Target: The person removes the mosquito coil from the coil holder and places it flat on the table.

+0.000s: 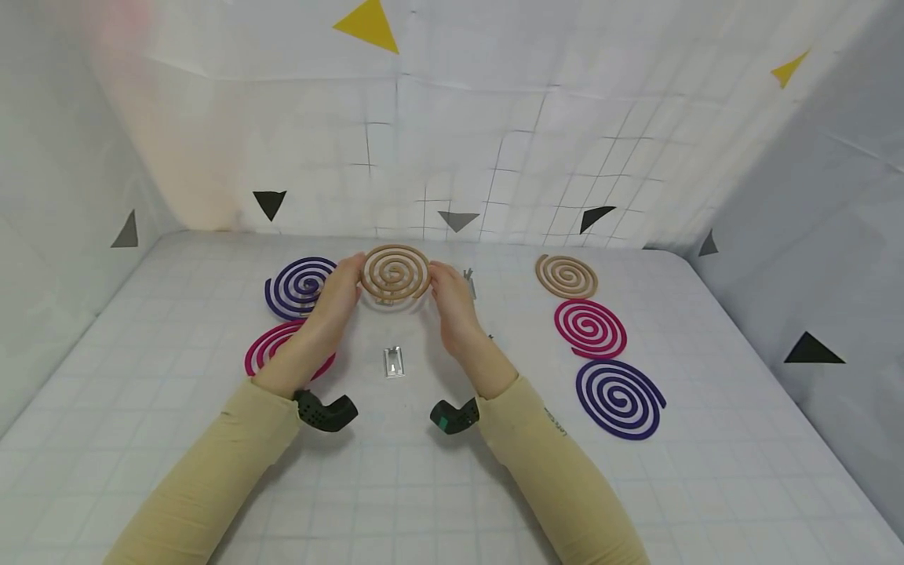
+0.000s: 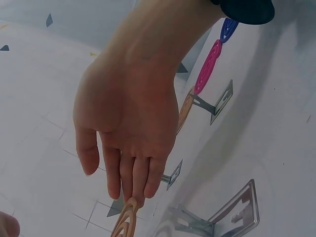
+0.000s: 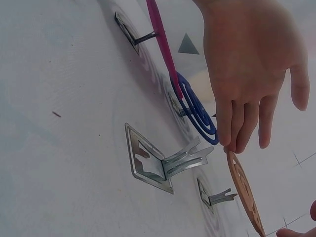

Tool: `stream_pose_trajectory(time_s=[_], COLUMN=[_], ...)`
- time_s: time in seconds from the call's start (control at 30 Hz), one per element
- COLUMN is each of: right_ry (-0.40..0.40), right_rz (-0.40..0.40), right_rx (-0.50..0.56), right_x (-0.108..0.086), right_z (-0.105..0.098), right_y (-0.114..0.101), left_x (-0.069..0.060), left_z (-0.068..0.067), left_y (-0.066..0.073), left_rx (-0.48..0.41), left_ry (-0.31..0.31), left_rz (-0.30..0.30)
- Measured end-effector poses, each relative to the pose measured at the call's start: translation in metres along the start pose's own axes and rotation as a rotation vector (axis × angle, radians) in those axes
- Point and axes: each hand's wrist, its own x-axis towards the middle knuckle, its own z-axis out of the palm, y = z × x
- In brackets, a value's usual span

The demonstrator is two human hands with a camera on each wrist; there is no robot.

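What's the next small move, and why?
Probably settle the held tan coil on the metal stand beneath it: the left hand and right hand support its opposite edges by that stand, and the blue coil and magenta coil to the left appear to rest on similar stands.

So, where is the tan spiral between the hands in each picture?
Head: tan spiral, near centre, between left hand and right hand.
Left wrist: spiral, bottom edge, left of centre.
Right wrist: spiral, lower right.
Shared landmark: nearest metal stand, below the spiral (head), bottom right (left wrist), near centre (right wrist).
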Motion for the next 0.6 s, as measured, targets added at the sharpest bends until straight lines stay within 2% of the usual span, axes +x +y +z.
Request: stream_pose_trajectory(time_s=[0.27, 0.6], right_ry=[-0.003, 0.01], right_rz=[-0.003, -0.018], right_rx=[-0.003, 0.005], right_x=[0.0002, 0.0014], right_z=[0.0012, 0.0001], right_y=[-0.0026, -0.0051], left_x=[-0.0023, -0.0021], left_z=[-0.0008, 0.0022], left_y=[0.0023, 0.0025], left_rx=[0.026, 0.002], left_ry=[-0.006, 0.0], left_rz=[-0.015, -0.008])
